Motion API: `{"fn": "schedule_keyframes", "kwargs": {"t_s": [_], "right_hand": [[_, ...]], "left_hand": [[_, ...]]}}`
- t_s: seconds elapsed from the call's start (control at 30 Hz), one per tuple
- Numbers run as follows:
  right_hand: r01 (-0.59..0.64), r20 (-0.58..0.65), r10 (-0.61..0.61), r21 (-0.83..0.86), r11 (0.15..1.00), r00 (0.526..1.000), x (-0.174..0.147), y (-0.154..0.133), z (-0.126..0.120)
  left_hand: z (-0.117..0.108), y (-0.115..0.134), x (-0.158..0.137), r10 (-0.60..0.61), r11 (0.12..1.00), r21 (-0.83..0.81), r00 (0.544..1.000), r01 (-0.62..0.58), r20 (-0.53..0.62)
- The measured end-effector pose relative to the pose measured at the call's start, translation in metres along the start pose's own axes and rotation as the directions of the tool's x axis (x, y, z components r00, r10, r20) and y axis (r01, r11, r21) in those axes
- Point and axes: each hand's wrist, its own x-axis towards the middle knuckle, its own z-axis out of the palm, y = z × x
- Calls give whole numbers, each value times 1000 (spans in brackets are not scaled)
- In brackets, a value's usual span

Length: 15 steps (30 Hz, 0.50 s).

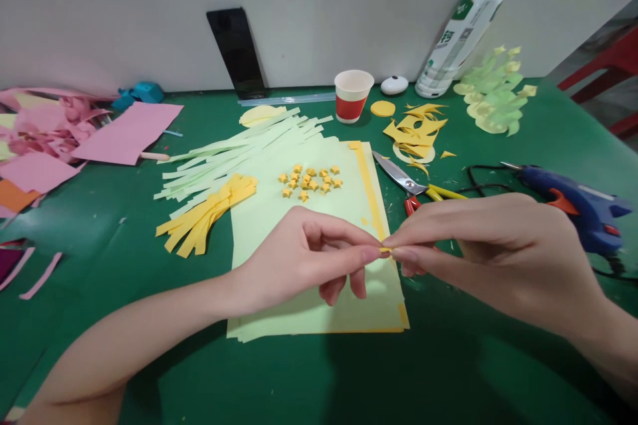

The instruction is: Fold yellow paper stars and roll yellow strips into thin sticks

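Note:
My left hand and my right hand meet in front of me, thumb and forefinger of each pinching a tiny folded piece of yellow paper. Fingertips cover most of it, so its exact shape is hidden. Beneath them lies a stack of pale green paper sheets with yellow paper edges showing. Several small folded yellow paper stars rest on the stack. Left of these, a bundle of yellow paper strips overlaps the green table, and pale green paper strips fan out behind.
Scissors and a blue hot glue gun with its cord lie right. Behind stand a paper cup, a phone leaning on the wall, a bottle and pale green paper flowers. Pink paper is heaped left.

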Motion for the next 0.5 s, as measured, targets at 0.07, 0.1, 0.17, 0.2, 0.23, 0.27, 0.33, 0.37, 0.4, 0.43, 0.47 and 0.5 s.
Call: {"fn": "schedule_keyframes", "kwargs": {"t_s": [0.07,0.1,0.17,0.2,0.23,0.27,0.33,0.37,0.4,0.43,0.47,0.5], "right_hand": [[-24,27,24,-19,1000,999,-1,-1,-1],[-35,39,36,-27,999,999,-1,-1,-1],[-47,51,49,-53,997,997,-2,-2,-2],[-49,51,53,-73,996,997,-2,-3,-2],[-50,50,55,-95,994,997,-2,-3,-1],[-45,46,51,-118,992,998,-2,-3,-1],[-21,20,25,-170,985,999,-2,-4,0],[0,-3,-1,-197,980,1000,-2,-4,1],[22,-25,-28,-222,975,999,-2,-5,2],[43,-45,-55,-241,970,997,-2,-5,3],[56,-61,-74,-254,965,995,-3,-6,4],[67,-74,-89,-262,963,993,-3,-6,5]], "left_hand": [[0,1,-1,-7,1000,11,999,7,-33],[0,2,-1,-10,1000,14,999,11,-49],[-1,3,-1,-9,1000,19,997,10,-71],[-1,3,0,-2,1000,22,997,4,-77],[-1,3,0,7,1000,26,997,-5,-81],[-1,3,1,16,1000,27,996,-14,-85],[-1,2,2,32,999,30,995,-29,-94],[-1,1,2,38,999,32,994,-34,-100],[0,1,2,40,999,34,994,-37,-105],[0,0,2,43,999,37,993,-40,-110],[0,0,2,46,998,42,992,-41,-114],[0,0,2,49,998,48,992,-43,-117]]}}
